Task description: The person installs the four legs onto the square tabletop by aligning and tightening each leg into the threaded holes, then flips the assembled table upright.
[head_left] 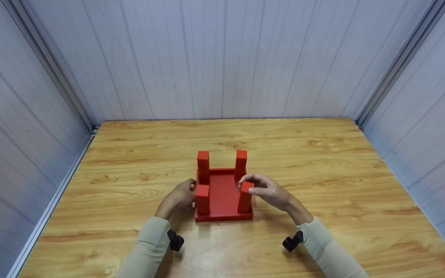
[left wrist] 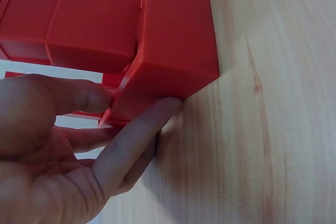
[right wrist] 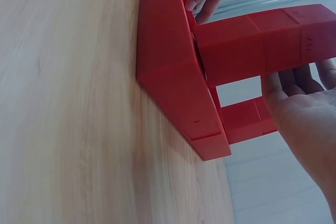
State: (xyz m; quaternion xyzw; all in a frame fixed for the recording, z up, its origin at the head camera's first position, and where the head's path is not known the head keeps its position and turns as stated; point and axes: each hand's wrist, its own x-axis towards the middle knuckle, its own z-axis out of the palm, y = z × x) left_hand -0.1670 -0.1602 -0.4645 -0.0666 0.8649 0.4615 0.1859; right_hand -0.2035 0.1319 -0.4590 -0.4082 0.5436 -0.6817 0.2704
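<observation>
A red rectangular base [head_left: 223, 195] with a raised rim lies on the wooden table, a square red leg standing at each corner, like a small table turned upside down. At its left side my left hand [head_left: 184, 194] grips the rim; in the left wrist view the thumb is on the upper edge and the fingers [left wrist: 139, 139] lie along the side wall, close to the tabletop. My right hand [head_left: 272, 194] holds the near right leg [head_left: 245, 202] around its top, thumb on the near side and fingers behind. That leg [right wrist: 252, 45] stands in its corner in the right wrist view.
The wood-grain tabletop [head_left: 129, 162] spreads around the red piece. A pale panelled wall [head_left: 222, 58] rises behind it, with side walls at left and right. Dark wrist devices [head_left: 176, 240] sit at both sleeve cuffs.
</observation>
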